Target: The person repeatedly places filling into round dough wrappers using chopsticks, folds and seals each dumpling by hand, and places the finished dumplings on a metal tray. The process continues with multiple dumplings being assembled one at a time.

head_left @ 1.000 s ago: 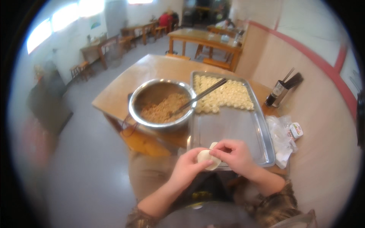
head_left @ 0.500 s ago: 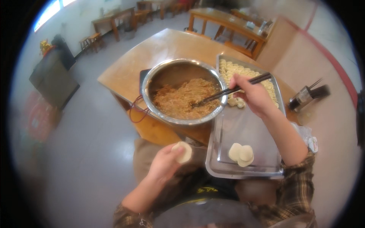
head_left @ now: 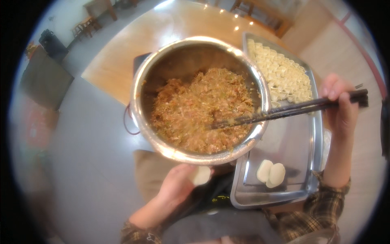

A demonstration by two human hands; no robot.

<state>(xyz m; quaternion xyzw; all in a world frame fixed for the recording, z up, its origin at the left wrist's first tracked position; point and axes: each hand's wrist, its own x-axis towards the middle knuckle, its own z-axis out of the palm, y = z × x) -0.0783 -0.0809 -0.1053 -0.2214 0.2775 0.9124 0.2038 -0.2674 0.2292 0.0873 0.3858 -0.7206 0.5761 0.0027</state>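
Observation:
A large steel bowl (head_left: pixel 137 97) of reddish-brown minced filling (head_left: pixel 195 107) stands in the middle. My right hand (head_left: pixel 341 103), at the right, is closed round dark chopsticks (head_left: pixel 298 109), whose tips are sunk in the filling. Just below the bowl's near rim, my left hand (head_left: pixel 176 185) pinches a round, pale dough wrapper (head_left: pixel 201 175). Its fingers are partly hidden behind the wrapper. A few more wrappers (head_left: pixel 277 175) lie overlapping at the near end of a metal tray (head_left: pixel 280 142). Rows of folded dumplings (head_left: pixel 280 71) fill the tray's far end.
Bowl and tray rest on a wooden table (head_left: pixel 109 67), and the tray's near end reaches past its edge. A dark flat object (head_left: pixel 141 63) shows beside the bowl, with a red cord (head_left: pixel 128 122) below it. Wooden stools (head_left: pixel 86 26) stand farther back.
The view has come closer to the bowl, which looks larger. My right hand sits farther right, with the chopsticks lying flatter. The left hand with the wrapper is now close under the bowl's rim.

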